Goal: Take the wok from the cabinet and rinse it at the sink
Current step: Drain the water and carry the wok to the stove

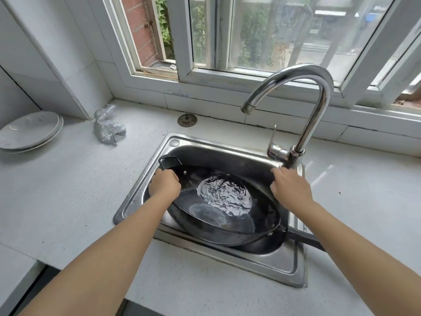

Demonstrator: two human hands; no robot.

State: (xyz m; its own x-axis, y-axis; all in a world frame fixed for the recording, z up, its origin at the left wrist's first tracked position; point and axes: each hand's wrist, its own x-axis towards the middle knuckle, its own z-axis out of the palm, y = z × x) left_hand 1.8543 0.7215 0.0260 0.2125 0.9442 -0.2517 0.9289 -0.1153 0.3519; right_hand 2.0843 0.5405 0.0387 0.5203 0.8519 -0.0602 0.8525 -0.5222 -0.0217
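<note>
Over the sink (141, 197), my left hand (164, 187) grips the rim of the tilted wok (227, 224), which holds water. My right hand (290, 189) rests near the faucet (314, 124) base, fingers loosely extended, holding nothing.

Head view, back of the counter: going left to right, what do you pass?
Stacked plates → crumpled silver scouring cloth → round drain strainer → faucet, its lever just left of its base.
</note>
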